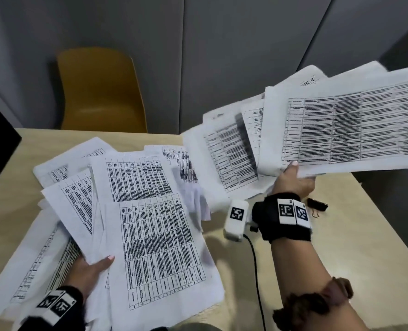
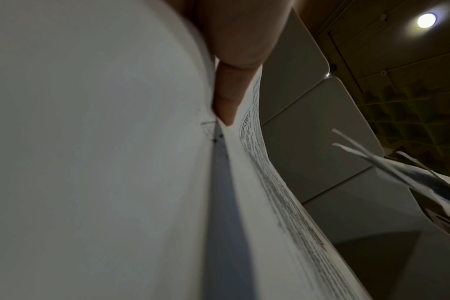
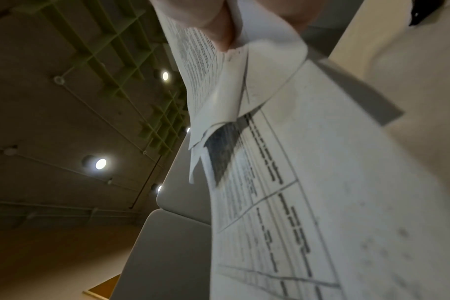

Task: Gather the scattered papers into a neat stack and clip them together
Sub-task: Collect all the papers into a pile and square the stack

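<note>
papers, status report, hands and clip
Left hand grips a fanned bunch. Right hand holds a second bunch aloft. Binder clip on table, unused. Nothing stacked yet.

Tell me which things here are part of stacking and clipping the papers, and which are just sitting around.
Part of the job:
white printed papers fanned in the right hand
white printed papers under the left hand
black metal binder clip

Just lying about:
mustard yellow plastic chair
pale wooden table

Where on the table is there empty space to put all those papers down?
Bare table lies right of the right hand, past the black binder clip. A smaller patch sits between the big front sheet and the right forearm, crossed by a black cable. The left side is crowded with overlapping sheets.
</note>
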Available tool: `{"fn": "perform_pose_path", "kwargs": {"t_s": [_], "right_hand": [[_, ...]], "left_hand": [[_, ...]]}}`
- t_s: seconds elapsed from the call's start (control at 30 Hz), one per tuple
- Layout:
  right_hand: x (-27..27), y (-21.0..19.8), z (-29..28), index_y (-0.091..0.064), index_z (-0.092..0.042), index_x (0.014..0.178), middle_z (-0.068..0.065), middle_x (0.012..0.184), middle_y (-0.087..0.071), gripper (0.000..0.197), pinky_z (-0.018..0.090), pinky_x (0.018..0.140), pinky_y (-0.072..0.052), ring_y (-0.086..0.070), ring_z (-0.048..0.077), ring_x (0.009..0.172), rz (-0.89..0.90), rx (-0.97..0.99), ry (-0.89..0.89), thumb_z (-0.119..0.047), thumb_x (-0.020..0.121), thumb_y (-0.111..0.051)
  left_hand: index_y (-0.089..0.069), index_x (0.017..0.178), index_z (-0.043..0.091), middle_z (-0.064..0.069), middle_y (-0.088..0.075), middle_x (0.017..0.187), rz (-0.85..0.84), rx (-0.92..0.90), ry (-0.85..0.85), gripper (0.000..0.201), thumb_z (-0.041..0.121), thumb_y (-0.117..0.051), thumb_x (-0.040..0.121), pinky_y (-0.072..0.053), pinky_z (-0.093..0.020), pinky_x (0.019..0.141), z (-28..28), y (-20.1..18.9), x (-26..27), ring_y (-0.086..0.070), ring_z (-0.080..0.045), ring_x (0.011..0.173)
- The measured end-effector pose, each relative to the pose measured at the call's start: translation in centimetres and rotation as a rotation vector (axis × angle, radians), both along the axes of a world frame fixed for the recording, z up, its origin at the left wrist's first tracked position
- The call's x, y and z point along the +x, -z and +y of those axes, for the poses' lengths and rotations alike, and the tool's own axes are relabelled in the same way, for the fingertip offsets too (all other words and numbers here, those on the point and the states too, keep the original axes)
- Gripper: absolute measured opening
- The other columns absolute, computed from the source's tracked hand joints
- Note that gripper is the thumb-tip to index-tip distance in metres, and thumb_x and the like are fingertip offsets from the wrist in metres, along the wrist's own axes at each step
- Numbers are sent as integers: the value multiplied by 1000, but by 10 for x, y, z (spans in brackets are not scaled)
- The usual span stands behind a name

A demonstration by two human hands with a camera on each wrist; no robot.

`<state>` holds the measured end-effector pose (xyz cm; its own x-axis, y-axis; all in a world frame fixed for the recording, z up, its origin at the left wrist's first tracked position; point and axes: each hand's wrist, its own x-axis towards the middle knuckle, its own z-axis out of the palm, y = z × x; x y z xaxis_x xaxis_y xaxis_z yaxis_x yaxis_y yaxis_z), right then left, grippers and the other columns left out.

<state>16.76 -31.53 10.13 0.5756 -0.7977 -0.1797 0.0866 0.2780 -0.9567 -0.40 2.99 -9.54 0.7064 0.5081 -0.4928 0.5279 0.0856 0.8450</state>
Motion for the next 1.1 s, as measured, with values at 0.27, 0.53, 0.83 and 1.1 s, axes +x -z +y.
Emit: {"fn": "perform_pose_path", "kwargs": {"t_s": [0.27, 0.53, 0.83, 1.1], "right_hand": [[-28, 45, 36, -39, 9, 132, 11, 115, -53, 44, 10, 72, -38, -51, 19, 104, 186, 12, -239, -6, 92, -53], [-52, 110, 40, -46, 1, 128, 14, 94, -61, 38, 35, 72, -52, -57, 26, 77, 641, -216, -758, -11, 92, -50], [-69, 112, 60, -53, -17, 119, 0, 75, -56, 35, 17, 46, -47, -54, 13, 64, 713, -499, -1173, 1, 91, -42], [-70, 116, 61, -55, -12, 115, 4, 98, -67, 40, 28, 69, -57, -65, 21, 86, 648, -524, -1257, -15, 77, -68]], "left_hand": [[-63, 97, 4, -17, -68, 101, 24, 15, -3, 25, 10, -73, 75, -42, -48, 99, -1, -4, 0, -63, -32, 97], [-65, 87, 8, -20, -68, 101, 38, -40, -12, 15, 1, -70, 75, -42, -51, 100, 0, -7, 3, -64, -33, 96], [-69, 87, 10, 4, -74, 87, -45, -59, 22, 43, 39, -79, 56, -42, -40, 98, -6, -21, -1, -66, -21, 92], [-62, 105, -2, -21, -66, 104, -12, -34, 56, 29, -3, -67, 77, -41, -44, 100, -14, -36, -1, -61, -33, 101]]}}
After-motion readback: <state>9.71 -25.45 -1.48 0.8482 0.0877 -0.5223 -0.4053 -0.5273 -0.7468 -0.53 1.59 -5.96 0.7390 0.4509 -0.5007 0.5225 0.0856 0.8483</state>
